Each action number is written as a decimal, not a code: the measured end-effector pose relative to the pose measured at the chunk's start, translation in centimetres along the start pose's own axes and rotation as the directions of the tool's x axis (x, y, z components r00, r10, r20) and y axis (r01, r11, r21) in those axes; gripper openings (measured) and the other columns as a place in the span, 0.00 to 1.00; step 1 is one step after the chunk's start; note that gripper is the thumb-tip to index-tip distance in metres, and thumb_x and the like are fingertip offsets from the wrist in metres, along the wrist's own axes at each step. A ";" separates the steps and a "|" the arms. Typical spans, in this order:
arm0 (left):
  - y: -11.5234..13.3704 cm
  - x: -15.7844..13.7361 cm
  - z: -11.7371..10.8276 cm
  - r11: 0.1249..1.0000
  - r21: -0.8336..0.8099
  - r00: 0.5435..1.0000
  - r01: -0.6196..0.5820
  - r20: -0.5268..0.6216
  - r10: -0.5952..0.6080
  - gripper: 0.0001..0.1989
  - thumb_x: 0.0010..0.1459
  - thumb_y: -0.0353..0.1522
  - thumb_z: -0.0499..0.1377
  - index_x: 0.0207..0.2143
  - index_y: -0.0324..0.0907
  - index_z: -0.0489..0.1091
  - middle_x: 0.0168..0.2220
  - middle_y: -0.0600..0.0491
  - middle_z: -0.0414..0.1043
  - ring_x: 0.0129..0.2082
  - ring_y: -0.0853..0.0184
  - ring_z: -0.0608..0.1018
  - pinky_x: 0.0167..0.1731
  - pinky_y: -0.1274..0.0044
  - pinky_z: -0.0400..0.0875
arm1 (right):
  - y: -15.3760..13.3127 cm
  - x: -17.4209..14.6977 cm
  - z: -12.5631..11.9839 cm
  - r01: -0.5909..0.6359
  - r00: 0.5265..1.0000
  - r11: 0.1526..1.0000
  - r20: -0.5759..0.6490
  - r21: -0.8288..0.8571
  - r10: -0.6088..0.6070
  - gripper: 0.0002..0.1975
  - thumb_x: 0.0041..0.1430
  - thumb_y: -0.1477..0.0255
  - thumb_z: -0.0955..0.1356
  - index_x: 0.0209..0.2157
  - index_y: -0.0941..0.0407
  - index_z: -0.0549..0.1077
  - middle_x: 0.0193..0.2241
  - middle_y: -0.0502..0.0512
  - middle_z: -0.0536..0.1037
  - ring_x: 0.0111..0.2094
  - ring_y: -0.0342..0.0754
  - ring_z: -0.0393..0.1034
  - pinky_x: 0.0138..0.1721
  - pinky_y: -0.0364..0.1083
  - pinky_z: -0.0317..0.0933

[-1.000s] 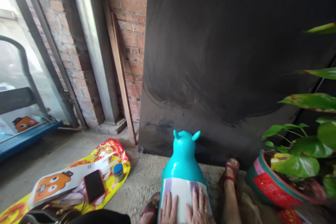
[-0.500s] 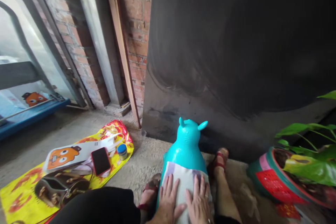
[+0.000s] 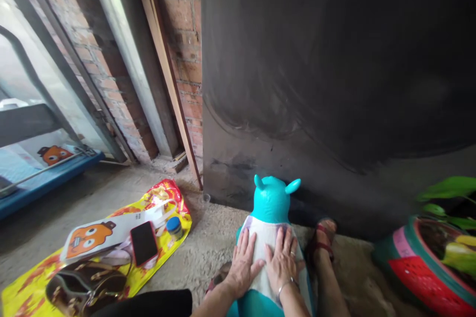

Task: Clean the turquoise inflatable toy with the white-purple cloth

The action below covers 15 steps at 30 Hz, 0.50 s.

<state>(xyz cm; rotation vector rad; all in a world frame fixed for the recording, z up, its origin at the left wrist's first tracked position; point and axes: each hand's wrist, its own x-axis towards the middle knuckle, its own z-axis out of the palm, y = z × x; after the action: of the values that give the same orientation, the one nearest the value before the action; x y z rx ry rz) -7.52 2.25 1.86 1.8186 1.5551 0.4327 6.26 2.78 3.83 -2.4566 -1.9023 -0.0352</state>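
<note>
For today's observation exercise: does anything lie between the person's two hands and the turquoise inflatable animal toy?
Yes: a white cloth lies over the turquoise inflatable animal toy. The left hand and right hand press flat on it.

**One head camera, looking forward and down**

We have a single view, worn on the head, so no second view shares the scene. It faces ahead and tilts down toward the concrete floor [image 3: 208,247], close over our own hands at 6 o'clock. The left hand [image 3: 243,263] and right hand [image 3: 283,261] sit near the bottom edge. A dark panel [image 3: 334,59] fills 12 to 3 o'clock; a brick wall [image 3: 182,34] stands at 11 o'clock.
</note>
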 end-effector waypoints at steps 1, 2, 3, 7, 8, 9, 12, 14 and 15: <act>0.1 -0.5 0.0 1.000 -0.016 1.000 0.008 -0.006 -0.008 0.39 0.59 0.51 0.47 0.65 0.43 0.37 0.68 0.48 0.25 0.67 0.57 0.34 0.64 0.57 0.41 | 0.0 -0.5 0.0 -0.003 1.000 1.000 0.012 0.002 0.003 0.30 0.64 0.58 0.51 0.64 0.55 0.41 0.67 0.59 0.38 0.65 0.64 0.39 0.49 0.73 0.56; 0.1 -1.2 0.1 0.999 -0.034 1.000 0.012 -0.011 -0.012 0.39 0.59 0.52 0.46 0.65 0.43 0.38 0.68 0.48 0.25 0.67 0.57 0.34 0.64 0.57 0.42 | 0.1 -1.2 0.0 -0.004 1.000 1.000 0.023 -0.001 0.004 0.30 0.64 0.58 0.50 0.64 0.54 0.42 0.67 0.59 0.38 0.65 0.65 0.39 0.49 0.74 0.55; 0.1 -1.9 0.2 0.999 -0.049 1.000 0.011 -0.015 -0.012 0.39 0.59 0.53 0.46 0.65 0.42 0.38 0.68 0.48 0.26 0.67 0.57 0.35 0.64 0.58 0.42 | 0.1 -2.1 0.0 -0.002 0.999 1.000 0.032 -0.007 0.002 0.29 0.64 0.58 0.50 0.64 0.53 0.42 0.67 0.58 0.39 0.65 0.65 0.39 0.49 0.75 0.54; -0.5 -5.2 1.9 1.000 -0.005 1.000 0.017 -0.017 -0.017 0.40 0.58 0.54 0.46 0.65 0.39 0.42 0.67 0.45 0.29 0.67 0.57 0.37 0.63 0.60 0.46 | 0.8 -6.0 0.1 0.004 0.999 0.998 0.052 -0.059 -0.001 0.28 0.64 0.57 0.52 0.63 0.50 0.45 0.67 0.57 0.41 0.65 0.64 0.40 0.50 0.75 0.53; -0.8 -5.9 2.5 1.000 0.024 1.000 0.017 -0.016 -0.016 0.41 0.58 0.54 0.47 0.64 0.38 0.44 0.67 0.43 0.30 0.66 0.56 0.38 0.63 0.59 0.48 | 1.1 -6.9 0.3 0.000 0.999 0.998 0.051 -0.069 0.003 0.28 0.64 0.57 0.53 0.63 0.49 0.46 0.67 0.57 0.42 0.65 0.64 0.42 0.50 0.74 0.54; -1.2 -6.5 3.2 0.999 0.051 1.000 0.013 -0.018 -0.012 0.41 0.57 0.54 0.47 0.64 0.37 0.45 0.66 0.42 0.32 0.66 0.54 0.39 0.62 0.58 0.50 | 1.5 -7.8 0.7 -0.003 0.999 0.997 0.043 -0.074 0.007 0.28 0.63 0.58 0.53 0.63 0.48 0.47 0.66 0.57 0.43 0.64 0.64 0.43 0.49 0.74 0.54; -2.1 -7.8 4.8 0.993 0.117 0.999 -0.022 -0.035 0.026 0.43 0.55 0.56 0.48 0.63 0.35 0.47 0.65 0.38 0.35 0.66 0.51 0.44 0.60 0.58 0.55 | 2.8 -9.4 2.4 0.020 1.000 0.998 0.022 -0.051 -0.019 0.28 0.62 0.58 0.55 0.62 0.50 0.51 0.65 0.61 0.47 0.63 0.67 0.46 0.48 0.74 0.57; -2.5 -8.2 5.5 0.987 0.154 0.998 -0.041 -0.049 0.049 0.45 0.53 0.57 0.50 0.62 0.34 0.49 0.64 0.37 0.37 0.65 0.49 0.46 0.59 0.58 0.57 | 3.7 -9.7 3.6 0.059 0.998 0.998 0.030 -0.032 -0.058 0.30 0.60 0.58 0.57 0.61 0.53 0.54 0.64 0.64 0.51 0.62 0.69 0.49 0.51 0.72 0.56; -2.7 -8.4 5.9 0.985 0.168 0.997 -0.046 -0.049 0.055 0.46 0.52 0.58 0.51 0.62 0.34 0.50 0.64 0.37 0.39 0.65 0.48 0.47 0.59 0.58 0.57 | 4.0 -9.8 4.0 0.079 0.996 0.997 0.036 -0.024 -0.078 0.31 0.59 0.57 0.59 0.61 0.56 0.56 0.63 0.66 0.52 0.61 0.69 0.50 0.54 0.70 0.55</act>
<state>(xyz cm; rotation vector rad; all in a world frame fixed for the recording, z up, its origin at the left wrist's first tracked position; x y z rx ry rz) -7.52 -7.38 -2.57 1.9919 1.6262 0.3878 7.71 -7.54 -0.56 -2.4123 -2.0246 -0.0189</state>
